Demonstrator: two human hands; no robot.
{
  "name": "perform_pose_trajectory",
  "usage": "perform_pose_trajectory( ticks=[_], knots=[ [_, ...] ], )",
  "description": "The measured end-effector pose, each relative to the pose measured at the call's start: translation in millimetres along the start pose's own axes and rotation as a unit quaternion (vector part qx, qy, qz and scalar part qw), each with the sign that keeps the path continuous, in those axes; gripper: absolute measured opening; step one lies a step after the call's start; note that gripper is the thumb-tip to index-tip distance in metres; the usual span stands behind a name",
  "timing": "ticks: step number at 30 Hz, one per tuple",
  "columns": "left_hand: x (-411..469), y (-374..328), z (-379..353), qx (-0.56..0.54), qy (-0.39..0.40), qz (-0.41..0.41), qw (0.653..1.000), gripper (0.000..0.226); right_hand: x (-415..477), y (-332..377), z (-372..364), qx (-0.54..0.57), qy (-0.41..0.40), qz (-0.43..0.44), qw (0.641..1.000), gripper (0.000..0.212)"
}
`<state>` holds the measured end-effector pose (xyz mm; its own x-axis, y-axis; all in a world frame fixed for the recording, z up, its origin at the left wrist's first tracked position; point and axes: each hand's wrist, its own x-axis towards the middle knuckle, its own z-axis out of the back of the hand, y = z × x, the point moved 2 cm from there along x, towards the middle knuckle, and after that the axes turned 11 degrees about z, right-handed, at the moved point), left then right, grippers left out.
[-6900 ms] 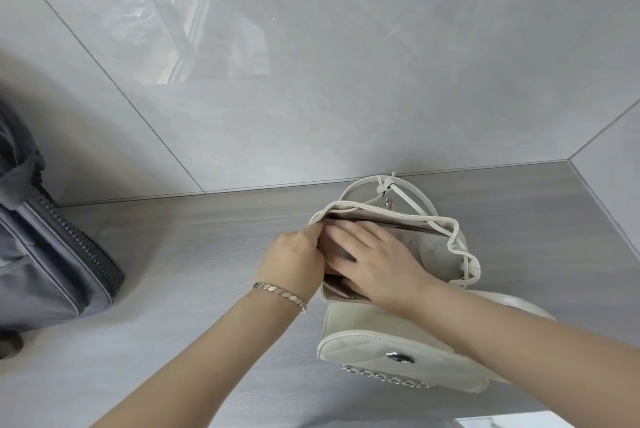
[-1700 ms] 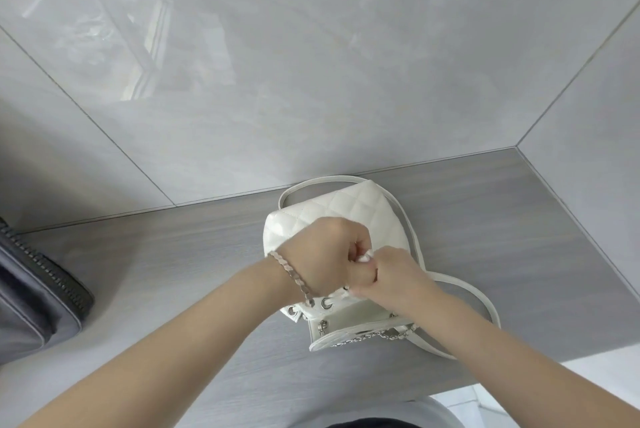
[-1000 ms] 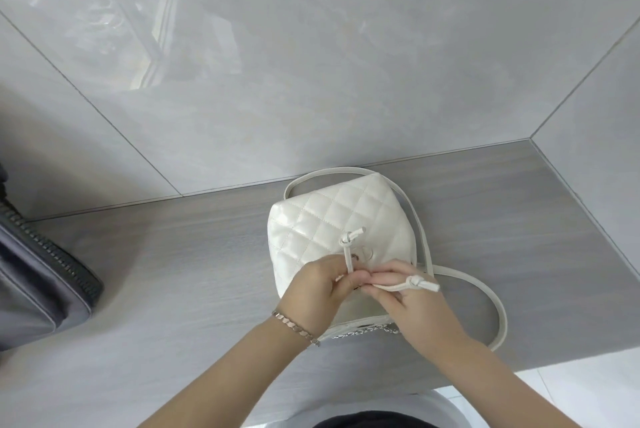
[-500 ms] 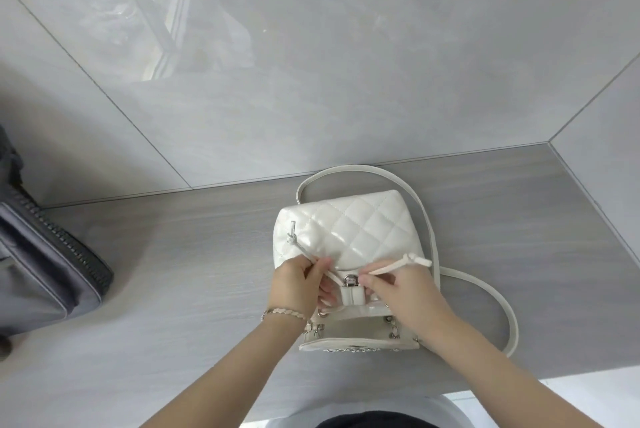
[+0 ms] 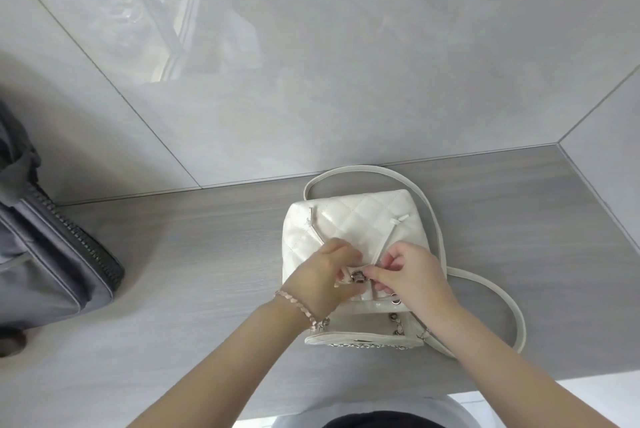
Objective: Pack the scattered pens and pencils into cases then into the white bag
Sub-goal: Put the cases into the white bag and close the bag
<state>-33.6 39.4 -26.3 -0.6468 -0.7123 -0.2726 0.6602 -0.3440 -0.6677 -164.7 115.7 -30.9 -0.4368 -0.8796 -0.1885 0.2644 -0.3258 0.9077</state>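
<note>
While a grey bag [image 5: 52,254] sits far left on the counter [image 5: 190,254], left hand [image 5: 325,275] curls round the flap tab [image 5: 346,271] and right hand [image 5: 408,275] pinches the clasp [image 5: 359,277] of the white bag [image 5: 360,216], mid-counter, folded shut: no pens or cases showing, packing seemingly done, fastening left.

A white bag [image 5: 353,219] quilted in glossy diamond stitching, strap [image 5: 360,168] matched in white, clasp [image 5: 358,277] and chain [image 5: 363,346] finished in silver, tabletop [image 5: 173,254] streaked with grey wood grain, wall tiles [image 5: 346,63] marbled pale grey, dark grey bag [image 5: 34,275] edged with black zipper [image 5: 79,240], bracelet [image 5: 298,306] tinted rose gold.
</note>
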Motion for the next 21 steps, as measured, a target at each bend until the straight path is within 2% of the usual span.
perform_pose_trajectory(
  ticks=[2,4,6,7,9,12,15,17,19,20,21],
  knots=[
    [6.4,3.1,0.5,-0.005,0.039,-0.001,0.999,0.039,-8.5,3.4,2.0,-0.024,0.020,0.038,0.999,0.018],
    [12.0,5.1,3.5,-0.016,0.036,0.012,0.999,0.034,-23.7,4.5,3.8,-0.042,0.095,0.086,0.991,0.013],
    [15.9,3.6,4.8,0.007,0.047,0.022,0.999,0.029,-44.5,-3.5,2.7,-0.133,0.199,0.121,0.963,0.034],
    [16.8,2.0,4.4,0.029,0.058,0.025,0.998,0.028,-53.1,-9.0,2.4,-0.208,0.219,0.156,0.940,0.041],
    [20.4,-0.8,4.2,0.070,0.078,0.031,0.994,0.029,-62.6,-27.6,1.2,-0.292,0.189,0.239,0.907,0.030],
    [26.6,-1.3,4.1,0.108,0.101,0.049,0.988,0.034,-61.5,-29.4,0.6,-0.264,0.128,0.271,0.917,0.015],
    [26.4,-4.6,4.7,0.126,0.119,0.053,0.983,0.026,-45.8,-3.0,3.2,-0.291,0.075,0.321,0.898,0.017],
    [25.3,-5.8,10.9,0.096,0.157,0.069,0.981,0.024,-31.6,14.1,5.6,-0.284,0.061,0.346,0.892,0.021],
    [26.2,-5.2,17.2,-0.033,0.201,0.138,0.969,0.039,-17.8,17.1,6.3,-0.253,0.081,0.302,0.915,0.026],
    [27.3,-3.4,18.5,-0.070,0.223,0.157,0.960,0.051,-11.9,15.0,6.2,-0.235,0.094,0.255,0.933,0.031],
    [26.7,-2.2,18.6,-0.056,0.234,0.152,0.959,0.061,-7.7,10.6,5.6,-0.218,0.105,0.206,0.948,0.033]
  ],
)
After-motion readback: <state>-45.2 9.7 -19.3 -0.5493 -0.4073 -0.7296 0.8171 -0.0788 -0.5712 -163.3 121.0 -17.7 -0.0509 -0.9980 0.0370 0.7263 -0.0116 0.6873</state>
